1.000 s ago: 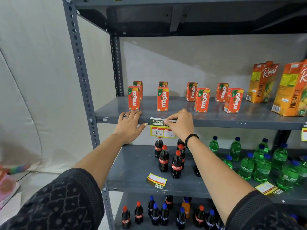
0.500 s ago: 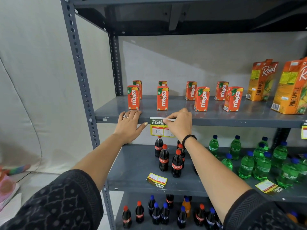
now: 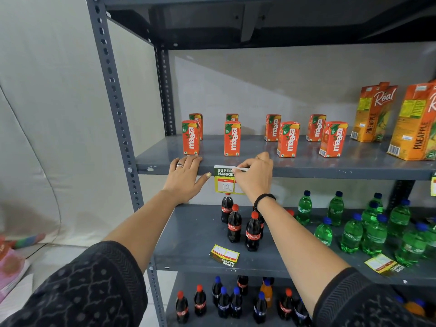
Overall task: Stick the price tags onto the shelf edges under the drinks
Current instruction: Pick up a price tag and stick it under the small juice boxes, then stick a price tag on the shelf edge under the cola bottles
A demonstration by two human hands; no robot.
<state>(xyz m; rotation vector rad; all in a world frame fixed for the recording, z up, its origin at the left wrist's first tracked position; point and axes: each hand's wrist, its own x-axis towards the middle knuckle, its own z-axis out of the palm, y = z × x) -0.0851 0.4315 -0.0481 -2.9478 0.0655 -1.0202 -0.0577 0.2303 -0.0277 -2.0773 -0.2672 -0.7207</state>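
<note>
Pressing a price tag (image 3: 224, 181) against the front edge of the shelf (image 3: 330, 169), I have my right hand (image 3: 256, 177) over its right half, fingers pinched together on a thin white strip (image 3: 241, 169) along the tag's top. The tag hangs below the edge, green band up top reading SUPER MARKET, a white box marked 10 beneath (its second box is hidden by my hand). My left hand (image 3: 186, 179) lies flat and spread on the same edge just to the left, holding nothing, thumb tip near the tag's left side. Small Maaza cartons (image 3: 232, 139) stand in rows directly above, with tall pineapple juice cartons (image 3: 375, 112) off to the right. On the shelf below, cola bottles (image 3: 253, 231) cluster under the tag and green Sprite bottles (image 3: 351, 234) fill the right. Two loose tags lie there: one (image 3: 224, 255) in front of the colas, another (image 3: 382, 264) by the Sprite. More dark bottles (image 3: 223, 303) sit on the lowest level.
</note>
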